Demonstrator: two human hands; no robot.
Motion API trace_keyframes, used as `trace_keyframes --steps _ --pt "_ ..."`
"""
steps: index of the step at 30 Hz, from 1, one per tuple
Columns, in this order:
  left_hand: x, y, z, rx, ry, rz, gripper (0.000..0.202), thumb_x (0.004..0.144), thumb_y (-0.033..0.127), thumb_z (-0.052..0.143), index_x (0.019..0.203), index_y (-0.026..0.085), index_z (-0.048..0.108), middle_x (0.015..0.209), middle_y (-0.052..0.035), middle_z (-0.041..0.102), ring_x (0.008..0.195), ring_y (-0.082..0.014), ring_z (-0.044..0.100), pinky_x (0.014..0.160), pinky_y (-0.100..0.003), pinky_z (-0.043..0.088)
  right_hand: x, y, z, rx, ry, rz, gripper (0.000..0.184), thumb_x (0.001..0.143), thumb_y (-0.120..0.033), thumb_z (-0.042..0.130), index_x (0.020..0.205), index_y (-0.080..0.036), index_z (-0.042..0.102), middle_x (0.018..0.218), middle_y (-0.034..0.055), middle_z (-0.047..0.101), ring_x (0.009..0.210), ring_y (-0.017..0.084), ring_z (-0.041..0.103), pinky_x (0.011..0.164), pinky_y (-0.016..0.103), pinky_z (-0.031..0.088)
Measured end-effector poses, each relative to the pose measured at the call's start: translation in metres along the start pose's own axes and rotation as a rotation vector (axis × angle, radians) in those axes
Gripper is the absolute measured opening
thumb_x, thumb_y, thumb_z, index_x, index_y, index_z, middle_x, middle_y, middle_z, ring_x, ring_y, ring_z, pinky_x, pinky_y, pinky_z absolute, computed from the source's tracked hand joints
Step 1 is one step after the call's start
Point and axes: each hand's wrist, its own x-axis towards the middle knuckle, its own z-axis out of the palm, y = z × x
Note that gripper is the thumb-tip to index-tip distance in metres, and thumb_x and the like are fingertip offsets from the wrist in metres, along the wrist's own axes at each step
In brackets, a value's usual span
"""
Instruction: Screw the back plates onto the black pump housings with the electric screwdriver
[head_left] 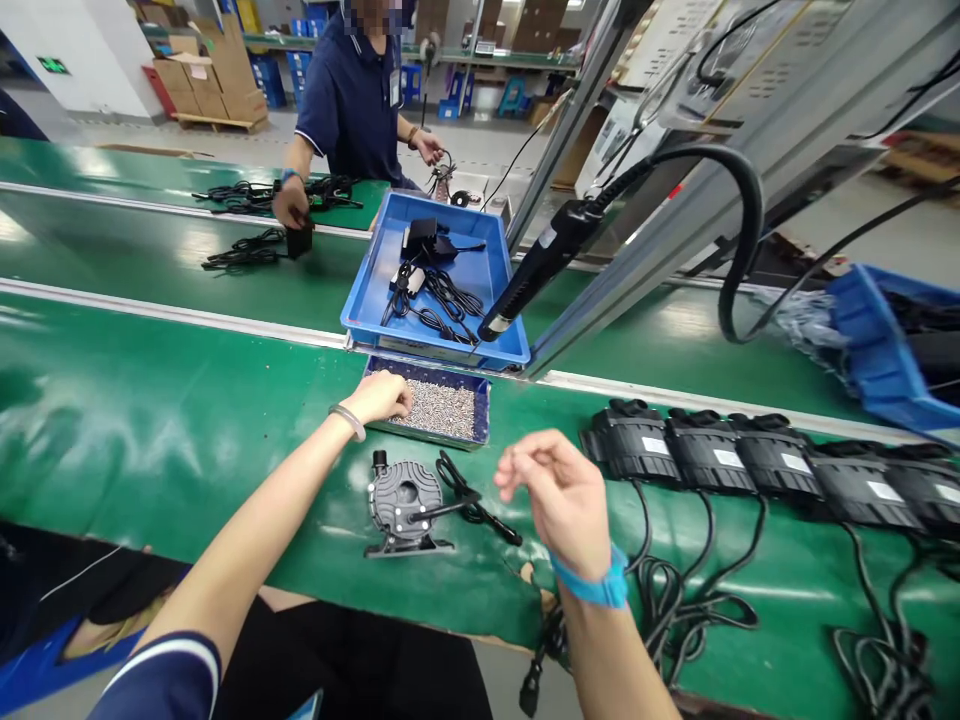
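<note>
My left hand reaches over the left end of a blue bin of small metal screws. Its fingers are bent together at the screws, and what they pinch is hidden. My right hand is raised to the right of a grey round-bodied pump-like unit, thumb and fingers drawn together. Whatever they hold, if anything, is too small to make out. The unit stands on its flat foot on the green bench, several screw heads showing on its ribbed face. Its black cable lies coiled beside it.
A black electric screwdriver hangs over a blue tray of adapters and cables. Several black units line the right side, cords trailing frontward. Across the green conveyor, a co-worker handles a black adapter. A metal post rises nearby.
</note>
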Motion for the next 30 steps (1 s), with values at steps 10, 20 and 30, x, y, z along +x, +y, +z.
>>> trace_keyframes --steps 10,20,30 --pt "-0.069 0.033 -0.006 -0.272 0.593 -0.028 0.021 0.096 0.021 0.057 0.1 0.017 0.077 0.09 -0.0044 0.081 0.075 -0.0165 0.075 0.073 -0.025 0.061 -0.049 0.009 0.039 -0.345 0.001 -0.487 0.018 0.089 -0.003 0.068 0.089 -0.021 0.068 0.081 0.002 0.077 0.073 0.014 0.075 0.07 0.022 0.062" --pt "-0.188 0.053 0.046 -0.652 1.012 0.081 0.005 0.087 0.017 0.077 0.092 0.017 0.077 0.085 -0.0042 0.082 0.069 -0.0162 0.078 0.068 -0.025 0.067 -0.049 0.02 0.038 -0.406 -0.037 -0.545 0.018 0.09 -0.004 0.069 0.097 -0.02 0.07 0.086 0.003 0.077 0.077 0.014 0.074 0.075 0.022 0.059" --pt "-0.185 0.065 0.051 -0.255 1.045 0.345 0.003 0.087 0.018 0.08 0.086 0.019 0.078 0.08 -0.0025 0.067 0.071 -0.0116 0.063 0.062 -0.022 0.056 -0.05 0.017 0.047 -0.371 0.07 -0.432 0.014 0.09 -0.006 0.067 0.093 -0.02 0.068 0.081 0.0009 0.071 0.066 0.012 0.068 0.062 0.021 0.058"
